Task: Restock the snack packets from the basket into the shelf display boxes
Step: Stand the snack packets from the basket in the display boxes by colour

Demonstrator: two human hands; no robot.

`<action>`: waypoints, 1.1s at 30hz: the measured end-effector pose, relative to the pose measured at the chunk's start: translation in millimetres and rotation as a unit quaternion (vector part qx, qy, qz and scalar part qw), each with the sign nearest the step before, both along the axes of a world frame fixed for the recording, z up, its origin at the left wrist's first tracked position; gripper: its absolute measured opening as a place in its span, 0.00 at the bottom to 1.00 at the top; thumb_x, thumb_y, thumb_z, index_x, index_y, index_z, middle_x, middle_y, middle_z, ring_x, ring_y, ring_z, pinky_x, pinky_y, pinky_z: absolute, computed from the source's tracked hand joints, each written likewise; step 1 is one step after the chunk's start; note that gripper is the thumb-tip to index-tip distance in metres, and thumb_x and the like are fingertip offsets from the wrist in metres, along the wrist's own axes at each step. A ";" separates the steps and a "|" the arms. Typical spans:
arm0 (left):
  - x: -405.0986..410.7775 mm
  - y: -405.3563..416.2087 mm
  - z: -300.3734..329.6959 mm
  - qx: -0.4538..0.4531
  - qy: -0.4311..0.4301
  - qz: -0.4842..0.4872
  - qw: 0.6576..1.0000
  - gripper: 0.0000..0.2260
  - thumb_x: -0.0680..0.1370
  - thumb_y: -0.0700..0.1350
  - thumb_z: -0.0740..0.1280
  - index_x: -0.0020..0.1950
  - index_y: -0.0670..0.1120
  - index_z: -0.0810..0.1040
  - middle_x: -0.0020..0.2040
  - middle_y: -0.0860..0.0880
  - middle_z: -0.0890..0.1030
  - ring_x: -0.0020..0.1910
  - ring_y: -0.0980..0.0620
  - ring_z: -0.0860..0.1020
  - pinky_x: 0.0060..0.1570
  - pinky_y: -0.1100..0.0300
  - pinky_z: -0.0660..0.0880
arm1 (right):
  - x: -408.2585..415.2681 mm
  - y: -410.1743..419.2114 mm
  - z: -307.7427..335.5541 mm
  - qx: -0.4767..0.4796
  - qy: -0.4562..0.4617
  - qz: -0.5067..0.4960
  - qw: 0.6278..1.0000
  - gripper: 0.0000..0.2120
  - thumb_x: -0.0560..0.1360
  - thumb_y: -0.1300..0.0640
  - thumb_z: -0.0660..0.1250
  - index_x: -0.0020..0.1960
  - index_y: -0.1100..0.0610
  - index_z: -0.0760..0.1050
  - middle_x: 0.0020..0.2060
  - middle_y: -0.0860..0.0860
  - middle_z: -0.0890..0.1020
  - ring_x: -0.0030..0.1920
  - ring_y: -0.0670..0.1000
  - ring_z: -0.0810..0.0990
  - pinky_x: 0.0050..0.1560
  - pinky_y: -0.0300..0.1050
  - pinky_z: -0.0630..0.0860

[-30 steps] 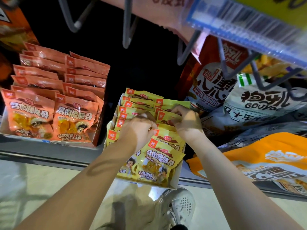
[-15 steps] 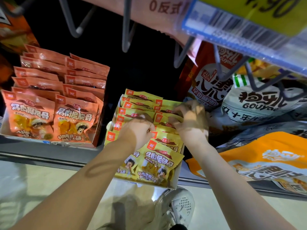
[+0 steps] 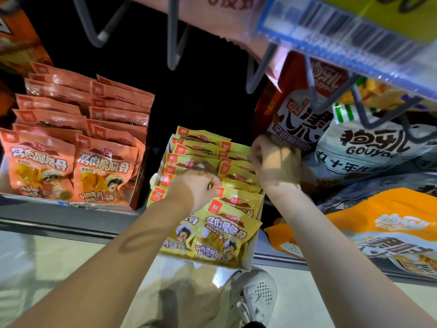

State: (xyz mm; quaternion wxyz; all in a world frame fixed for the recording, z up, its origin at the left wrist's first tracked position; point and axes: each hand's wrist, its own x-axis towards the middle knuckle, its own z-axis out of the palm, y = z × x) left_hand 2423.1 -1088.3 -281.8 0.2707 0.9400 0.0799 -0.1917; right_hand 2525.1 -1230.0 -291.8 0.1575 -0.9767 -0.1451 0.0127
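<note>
My left hand (image 3: 196,185) covers middle of yellow packets (image 3: 227,233); fingertips curled under, grip unclear. My right hand (image 3: 275,162) hides right rear corner of yellow display box (image 3: 250,254); fingers tucked out of sight. Price tag (image 3: 354,31) blurred, cut by top edge. Orange bag (image 3: 378,223) cut by right edge. My shoe (image 3: 250,297) partly cut off at bottom. Basket out of view.
</note>
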 end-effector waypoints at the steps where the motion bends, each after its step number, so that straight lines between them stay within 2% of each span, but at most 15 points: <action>1: 0.2 -0.1 -0.2 0.001 0.000 0.000 1.000 0.14 0.81 0.51 0.60 0.64 0.52 0.75 0.63 0.47 0.70 0.59 0.49 0.74 0.58 0.60 0.68 | 0.1 1.2 2.3 0.018 0.010 0.001 1.000 0.07 0.72 0.57 0.68 0.45 0.50 0.70 0.45 0.59 0.78 0.48 0.62 0.76 0.53 0.56 0.74; 4: 1.0 -0.3 -0.3 0.001 0.001 0.001 1.000 0.13 0.81 0.52 0.59 0.64 0.52 0.75 0.64 0.47 0.70 0.59 0.49 0.74 0.57 0.61 0.68 | 4.5 0.8 10.4 0.045 0.011 -0.003 0.999 0.08 0.71 0.58 0.69 0.46 0.53 0.71 0.42 0.59 0.79 0.46 0.63 0.77 0.52 0.58 0.74; 9: 2.4 -3.9 0.9 0.015 -0.014 -0.002 1.000 0.14 0.81 0.52 0.58 0.65 0.54 0.74 0.64 0.47 0.71 0.59 0.48 0.73 0.56 0.61 0.68 | -7.0 -3.2 29.8 0.006 -0.011 -0.032 0.999 0.05 0.74 0.55 0.68 0.48 0.54 0.75 0.44 0.55 0.82 0.48 0.58 0.79 0.56 0.53 0.73; 17: 0.8 -4.2 -7.0 0.027 -0.054 0.021 0.998 0.15 0.82 0.53 0.57 0.65 0.54 0.74 0.62 0.50 0.75 0.60 0.52 0.74 0.48 0.63 0.68 | -9.1 3.0 32.0 0.021 0.017 -0.066 0.997 0.04 0.75 0.54 0.67 0.48 0.53 0.75 0.46 0.54 0.82 0.48 0.59 0.80 0.48 0.55 0.78; 21: 4.1 -4.3 -6.8 0.014 -0.078 0.019 0.997 0.14 0.82 0.51 0.57 0.64 0.51 0.76 0.63 0.50 0.74 0.60 0.51 0.73 0.54 0.61 0.69 | -10.5 0.2 34.0 0.022 0.040 -0.070 0.996 0.04 0.74 0.52 0.68 0.48 0.51 0.75 0.47 0.54 0.81 0.50 0.60 0.79 0.48 0.53 0.78; 25: 5.9 -1.2 -8.4 0.019 -0.057 -0.002 0.998 0.15 0.81 0.51 0.59 0.66 0.52 0.75 0.64 0.47 0.74 0.60 0.50 0.74 0.54 0.61 0.69 | -16.5 -1.4 35.2 0.048 0.043 -0.064 0.996 0.12 0.74 0.54 0.68 0.57 0.53 0.75 0.55 0.54 0.79 0.55 0.56 0.77 0.51 0.47 0.76; 27: 6.3 -1.7 -6.9 0.024 -0.040 -0.006 0.999 0.16 0.81 0.53 0.59 0.67 0.53 0.72 0.66 0.46 0.72 0.61 0.50 0.73 0.54 0.62 0.69 | -22.5 -2.9 37.8 0.070 0.050 -0.059 0.995 0.16 0.75 0.55 0.67 0.62 0.53 0.72 0.59 0.54 0.75 0.59 0.55 0.74 0.51 0.42 0.72; 30: 4.7 -2.0 -4.9 0.015 -0.040 -0.006 0.999 0.16 0.80 0.53 0.61 0.67 0.53 0.73 0.69 0.44 0.67 0.61 0.50 0.73 0.55 0.62 0.69 | -35.6 -7.7 42.1 0.032 0.040 -0.042 0.998 0.18 0.78 0.56 0.62 0.67 0.57 0.67 0.62 0.56 0.69 0.63 0.55 0.69 0.57 0.42 0.68; 33: -1.1 3.4 -0.9 -0.004 -0.076 0.013 0.997 0.13 0.78 0.52 0.64 0.62 0.51 0.77 0.69 0.46 0.69 0.67 0.49 0.69 0.59 0.62 0.67 | -53.8 -13.6 43.8 0.020 -0.023 -0.011 0.999 0.18 0.77 0.59 0.62 0.67 0.59 0.68 0.61 0.60 0.69 0.59 0.59 0.72 0.52 0.48 0.73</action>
